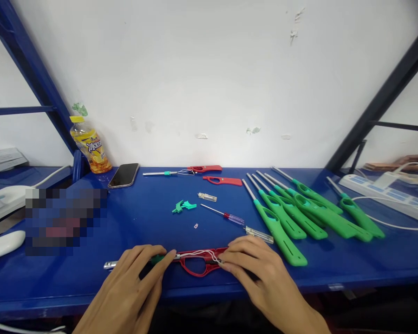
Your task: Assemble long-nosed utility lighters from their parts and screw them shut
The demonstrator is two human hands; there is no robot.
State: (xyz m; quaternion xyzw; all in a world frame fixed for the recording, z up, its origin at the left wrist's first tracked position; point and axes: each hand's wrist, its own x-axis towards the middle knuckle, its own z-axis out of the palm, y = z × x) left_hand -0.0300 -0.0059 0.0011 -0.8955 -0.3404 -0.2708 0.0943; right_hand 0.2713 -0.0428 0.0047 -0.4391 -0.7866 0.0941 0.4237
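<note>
The red lighter (205,256) lies lengthwise near the front edge of the tabletop (142,234), between the two hands, its inner side facing up and its thin white wires (195,253) exposed. The left hand (132,278) has its grip closed around the neck, fingertips at the green collar (156,259) and the near end of the wires, with the metal tube (110,265) poking out beyond the knuckles. The right hand (261,269) has its grip closed over the handle end, thumb and fingertips meeting where the wires run into the casing; whether it pinches wire or plastic alone I cannot tell.

The lighter is probably very light. Its casing looks like hard, smooth plastic, stiff but thin-walled, so a firm squeeze could flex it, and it may slide easily on the glossy blue surface. The tube seems rigid and slick. The wires look soft and springy, the most fragile part; a tug there could pull them loose. The safest holds would be the collar on one side and the solid handle behind the trigger loop (199,274) on the other, with only a light fingertip touch on the wires.
</note>
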